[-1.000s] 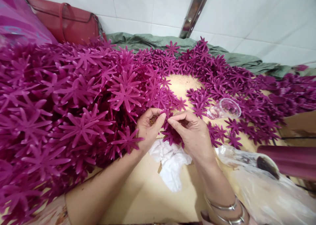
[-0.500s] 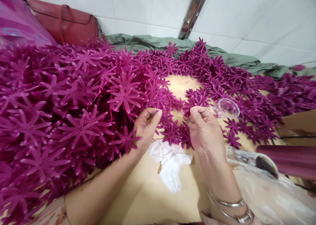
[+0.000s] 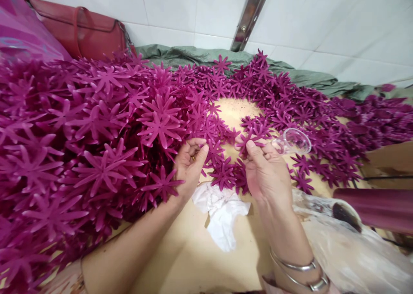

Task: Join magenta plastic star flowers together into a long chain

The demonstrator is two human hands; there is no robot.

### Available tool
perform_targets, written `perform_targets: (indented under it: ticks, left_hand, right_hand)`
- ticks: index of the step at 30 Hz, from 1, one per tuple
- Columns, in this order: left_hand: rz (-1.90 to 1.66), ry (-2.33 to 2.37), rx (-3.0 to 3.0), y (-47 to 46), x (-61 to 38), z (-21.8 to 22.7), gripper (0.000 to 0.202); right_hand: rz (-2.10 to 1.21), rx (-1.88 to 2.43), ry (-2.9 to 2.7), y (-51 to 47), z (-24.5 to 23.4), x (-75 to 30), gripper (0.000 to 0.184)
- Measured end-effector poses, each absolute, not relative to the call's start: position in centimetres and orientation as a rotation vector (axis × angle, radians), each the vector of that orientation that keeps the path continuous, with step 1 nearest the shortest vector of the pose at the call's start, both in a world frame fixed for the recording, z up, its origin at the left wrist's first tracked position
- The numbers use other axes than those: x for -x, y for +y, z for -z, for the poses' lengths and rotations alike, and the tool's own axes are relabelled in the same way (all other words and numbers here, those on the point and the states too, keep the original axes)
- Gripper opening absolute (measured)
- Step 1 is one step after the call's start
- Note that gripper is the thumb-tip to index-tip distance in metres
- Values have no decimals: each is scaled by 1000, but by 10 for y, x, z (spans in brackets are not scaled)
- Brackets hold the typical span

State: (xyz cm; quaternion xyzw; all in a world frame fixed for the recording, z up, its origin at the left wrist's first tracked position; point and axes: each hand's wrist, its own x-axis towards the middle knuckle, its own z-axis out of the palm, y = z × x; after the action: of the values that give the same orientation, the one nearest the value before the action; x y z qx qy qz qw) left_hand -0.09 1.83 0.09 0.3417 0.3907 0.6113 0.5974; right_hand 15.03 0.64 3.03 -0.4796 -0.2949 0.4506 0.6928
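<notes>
A big heap of magenta star-shaped flower pieces (image 3: 97,126) covers the left and back of a tan table (image 3: 193,251). My left hand (image 3: 189,167) curls at the heap's edge, fingers closed with the thumb against them; what it grips is hidden. My right hand (image 3: 266,171) pinches one magenta flower piece (image 3: 250,138) between thumb and fingers, lifted just above the loose flowers. Another flower piece (image 3: 222,173) lies between the two hands. Silver bangles (image 3: 300,272) ring my right wrist.
A clear plastic cup (image 3: 292,141) lies on its side right of my right hand. Crumpled white paper (image 3: 222,210) sits below the hands. A clear plastic bag (image 3: 348,246) and a maroon roll (image 3: 377,208) lie right. A red handbag (image 3: 84,29) and green cloth (image 3: 200,55) line the tiled wall.
My hands, pinched together on one flower a second ago, have parted. The right hand has moved right and up toward the cup, holding a flower piece. The left hand stays by the heap.
</notes>
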Motion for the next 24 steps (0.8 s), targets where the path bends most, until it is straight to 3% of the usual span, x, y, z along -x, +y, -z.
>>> perform_targets:
  ticks: [6,14,20,24]
  left_hand:
    - [-1442,889,-846,19,0,0,40]
    - [-1367,942,-1074,18,4,-1,8]
    - [-1298,956,-971,18,3,-7,22]
    - [-1329,920,-971,17,0,-6,20]
  right_hand:
    - [-916,1106,-735,3,-32,-145,26]
    - [-903,1147,-788,-1,-32,-141,29]
    - [-962,1187,-836,-1,-31,-135,28]
    - [-1045,1231,-920,-3,-28,-133,25]
